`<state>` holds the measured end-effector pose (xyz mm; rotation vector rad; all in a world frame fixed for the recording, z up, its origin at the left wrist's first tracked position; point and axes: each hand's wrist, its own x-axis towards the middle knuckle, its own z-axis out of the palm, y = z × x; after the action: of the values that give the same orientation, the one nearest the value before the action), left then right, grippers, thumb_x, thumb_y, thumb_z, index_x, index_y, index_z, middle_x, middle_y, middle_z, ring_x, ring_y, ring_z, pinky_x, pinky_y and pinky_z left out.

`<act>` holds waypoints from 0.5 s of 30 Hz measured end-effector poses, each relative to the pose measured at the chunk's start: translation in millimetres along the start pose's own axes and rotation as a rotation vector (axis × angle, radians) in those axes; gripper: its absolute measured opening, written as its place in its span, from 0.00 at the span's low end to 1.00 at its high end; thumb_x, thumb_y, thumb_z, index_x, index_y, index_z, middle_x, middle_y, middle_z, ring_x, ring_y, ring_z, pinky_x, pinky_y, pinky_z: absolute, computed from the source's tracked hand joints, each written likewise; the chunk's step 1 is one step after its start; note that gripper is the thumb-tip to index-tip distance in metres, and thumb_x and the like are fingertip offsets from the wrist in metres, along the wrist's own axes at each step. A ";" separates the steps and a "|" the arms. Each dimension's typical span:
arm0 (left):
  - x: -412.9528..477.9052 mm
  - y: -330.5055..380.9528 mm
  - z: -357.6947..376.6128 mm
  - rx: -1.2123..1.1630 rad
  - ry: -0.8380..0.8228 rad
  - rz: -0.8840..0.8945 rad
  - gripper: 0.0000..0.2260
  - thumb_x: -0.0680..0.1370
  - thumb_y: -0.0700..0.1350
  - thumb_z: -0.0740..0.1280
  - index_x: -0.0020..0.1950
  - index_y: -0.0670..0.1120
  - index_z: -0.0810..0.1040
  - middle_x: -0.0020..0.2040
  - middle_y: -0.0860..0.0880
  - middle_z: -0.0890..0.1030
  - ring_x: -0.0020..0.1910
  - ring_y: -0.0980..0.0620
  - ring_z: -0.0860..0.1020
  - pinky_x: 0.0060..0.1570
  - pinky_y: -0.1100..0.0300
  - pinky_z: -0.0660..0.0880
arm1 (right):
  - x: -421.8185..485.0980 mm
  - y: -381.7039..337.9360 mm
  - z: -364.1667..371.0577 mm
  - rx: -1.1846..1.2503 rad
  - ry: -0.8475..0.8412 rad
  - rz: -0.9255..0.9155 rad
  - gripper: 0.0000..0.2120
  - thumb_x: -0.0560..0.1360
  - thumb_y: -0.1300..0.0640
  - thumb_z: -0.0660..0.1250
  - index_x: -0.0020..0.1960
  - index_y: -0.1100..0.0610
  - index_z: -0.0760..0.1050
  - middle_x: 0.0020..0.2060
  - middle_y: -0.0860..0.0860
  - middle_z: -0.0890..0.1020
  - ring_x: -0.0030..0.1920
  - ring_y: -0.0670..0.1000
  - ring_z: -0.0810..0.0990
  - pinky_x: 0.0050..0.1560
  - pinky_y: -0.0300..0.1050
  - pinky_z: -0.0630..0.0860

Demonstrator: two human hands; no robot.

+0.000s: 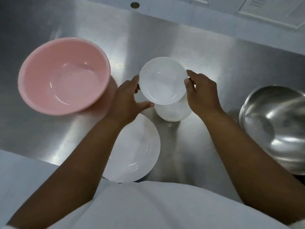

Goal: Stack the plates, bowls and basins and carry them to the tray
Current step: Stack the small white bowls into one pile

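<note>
A small white plate (162, 80) is held above the steel counter between both hands. My left hand (127, 98) grips its left rim and my right hand (203, 93) grips its right rim. Directly under it stands a white bowl (173, 113), partly hidden by the plate. A larger white plate (137, 149) lies near the front edge, with my left forearm across it. A pink plastic basin (64, 76) sits at the left. A shiny steel basin (277, 128) sits at the right edge, cut off by the frame.
The steel counter (214, 52) stretches back to a tiled wall (214, 14). A small round hole (135, 5) shows at the back. My white apron (156, 207) fills the bottom. No tray is in view.
</note>
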<state>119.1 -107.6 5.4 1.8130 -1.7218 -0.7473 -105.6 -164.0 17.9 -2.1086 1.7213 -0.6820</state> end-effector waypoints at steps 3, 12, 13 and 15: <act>-0.5 8.5 15.7 0.029 -0.092 0.027 0.39 0.65 0.55 0.78 0.72 0.52 0.67 0.54 0.50 0.77 0.51 0.56 0.73 0.50 0.63 0.68 | -21.0 21.3 -6.2 -0.054 -0.022 0.052 0.13 0.80 0.58 0.56 0.57 0.60 0.77 0.40 0.58 0.80 0.44 0.58 0.77 0.40 0.41 0.60; -1.5 4.7 46.3 0.129 -0.199 -0.062 0.41 0.64 0.54 0.78 0.73 0.51 0.66 0.61 0.44 0.73 0.60 0.44 0.73 0.59 0.53 0.73 | -50.0 48.5 17.7 -0.064 -0.076 0.179 0.17 0.80 0.58 0.59 0.68 0.60 0.73 0.50 0.61 0.79 0.54 0.61 0.77 0.56 0.50 0.73; -0.4 4.8 47.1 0.137 -0.204 -0.066 0.41 0.64 0.54 0.78 0.73 0.51 0.65 0.62 0.44 0.72 0.60 0.44 0.73 0.59 0.53 0.73 | -50.2 48.3 19.0 -0.065 -0.076 0.186 0.17 0.80 0.58 0.59 0.68 0.60 0.73 0.51 0.61 0.78 0.54 0.62 0.76 0.56 0.51 0.74; 1.3 6.2 47.3 0.154 -0.220 -0.079 0.41 0.64 0.55 0.78 0.74 0.51 0.64 0.62 0.43 0.72 0.60 0.44 0.73 0.59 0.52 0.74 | -49.8 47.9 20.1 -0.063 -0.079 0.202 0.17 0.80 0.58 0.59 0.68 0.60 0.72 0.51 0.62 0.78 0.55 0.62 0.76 0.56 0.52 0.75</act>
<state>81.5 -109.3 -23.8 1.9739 -1.9025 -0.8968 -141.2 -126.4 -32.1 -1.9387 1.9014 -0.4863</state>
